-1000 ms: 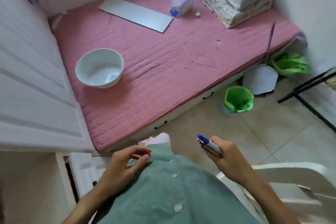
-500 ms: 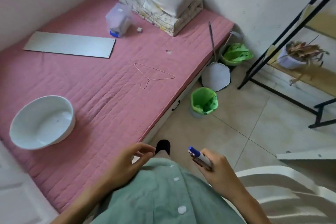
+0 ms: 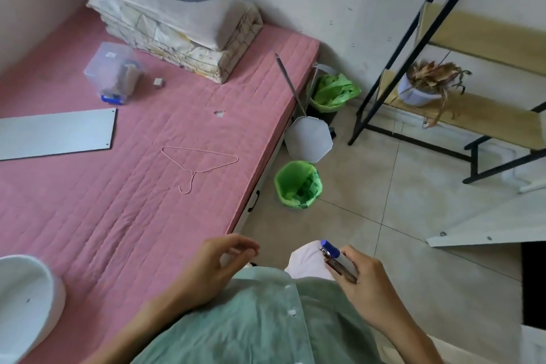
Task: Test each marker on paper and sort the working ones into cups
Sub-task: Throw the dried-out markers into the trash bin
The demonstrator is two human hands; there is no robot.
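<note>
From the head camera, the right hand [image 3: 366, 289] curls its fingers around a marker [image 3: 338, 260] with a blue cap. The cap end sticks up out of the fist and points up and to the left. The marker is low in the picture, just in front of the person's green shirt [image 3: 251, 319] and above the floor beside the bed. The left hand [image 3: 215, 266] holds nothing. Its fingers are loosely bent, and the thumb and first finger come close together at the tips. It hangs over the edge of the pink mattress [image 3: 118, 201]. On the mattress lie a thin wire hanger [image 3: 201, 162], a flat grey board [image 3: 56, 133], a clear plastic box [image 3: 115, 74] and a pile of folded bedding [image 3: 177, 26]. A white bowl [image 3: 26, 304] sits at the bottom left corner. On the floor next to the bed stands a small green bin [image 3: 298, 185], with a white dustpan [image 3: 308, 139] just behind it and a bigger bin with a green bag [image 3: 332, 91] by the wall. A black rack [image 3: 413, 53] stands on the right, with a dried plant in a pot [image 3: 425, 86] on its shelf.
</note>
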